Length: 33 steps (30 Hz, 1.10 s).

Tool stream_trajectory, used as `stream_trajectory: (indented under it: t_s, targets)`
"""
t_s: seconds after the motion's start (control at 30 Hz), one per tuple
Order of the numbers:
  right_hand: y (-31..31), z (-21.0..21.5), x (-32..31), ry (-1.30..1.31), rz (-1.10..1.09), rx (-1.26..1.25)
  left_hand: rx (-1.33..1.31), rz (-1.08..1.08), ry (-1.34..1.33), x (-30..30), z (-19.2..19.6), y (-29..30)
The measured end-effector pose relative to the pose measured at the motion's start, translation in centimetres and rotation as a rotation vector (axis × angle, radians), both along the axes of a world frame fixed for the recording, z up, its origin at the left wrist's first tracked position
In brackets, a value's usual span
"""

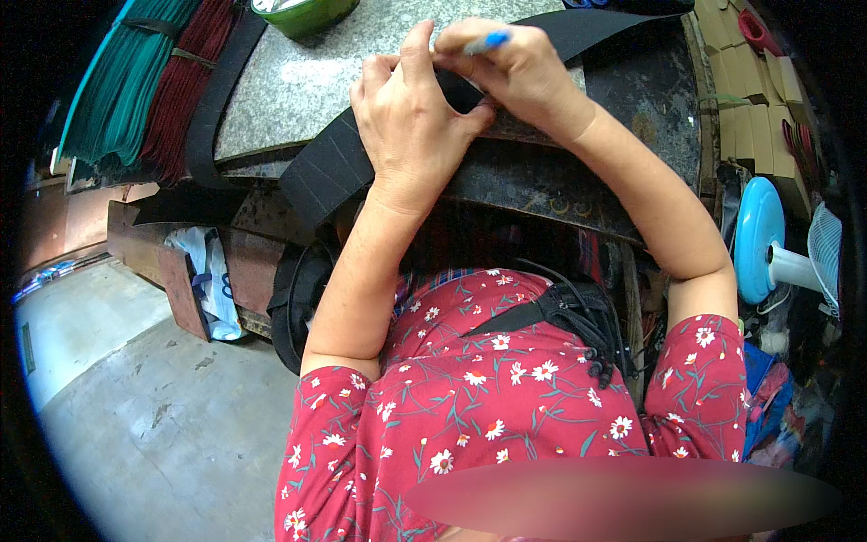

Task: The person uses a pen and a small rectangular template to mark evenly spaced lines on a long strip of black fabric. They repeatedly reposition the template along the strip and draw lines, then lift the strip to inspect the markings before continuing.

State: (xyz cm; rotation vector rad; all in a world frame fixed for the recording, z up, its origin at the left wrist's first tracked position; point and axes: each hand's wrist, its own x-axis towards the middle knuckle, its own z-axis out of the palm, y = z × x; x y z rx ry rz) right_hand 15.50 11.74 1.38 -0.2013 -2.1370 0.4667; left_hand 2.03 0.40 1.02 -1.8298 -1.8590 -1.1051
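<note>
A wide black strap [327, 172] with thin pale lines across it runs over the near edge of a speckled grey slab. My left hand [406, 117] holds this strap down, its thumb stretched to the right and its fingers over the far side. Close beside it, my right hand [519, 77] is closed around a slim pen [489, 42], of which mainly the blue end shows above the fingers. The pen's tip is hidden behind the hand. More black strap [601, 32] extends to the right beyond my right hand.
Bundles of teal strips [126, 86] and dark red strips [191, 77] lie at the far left. A green container [307, 18] stands on the speckled slab [280, 86]. Another black strap [212, 117] hangs over the left edge. On the right are a blue-and-white fan [760, 239] and stacked cardboard [768, 135].
</note>
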Motion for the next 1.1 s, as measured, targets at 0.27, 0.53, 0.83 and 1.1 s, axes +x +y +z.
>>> stream_trajectory:
  t_s: [0.27, 0.53, 0.83, 1.1]
  targets:
    - [1.7, 1.8, 1.7, 0.028, 0.127, -1.207, 0.014, -0.026, -0.01, 0.0, -0.1, 0.2]
    - [2.6, 4.0, 4.1, -0.049, -0.079, -0.908, 0.028, -0.038, 0.01, -0.4, -0.3, 0.4]
    - [-0.6, 3.0, 2.5, -0.502, -0.293, -0.209, -0.006, -0.035, 0.019, -0.5, -0.3, 0.2]
    - [1.1, 4.6, 4.9, -0.644, -0.378, -0.059, 0.056, -0.073, 0.004, -0.8, -0.5, 0.4]
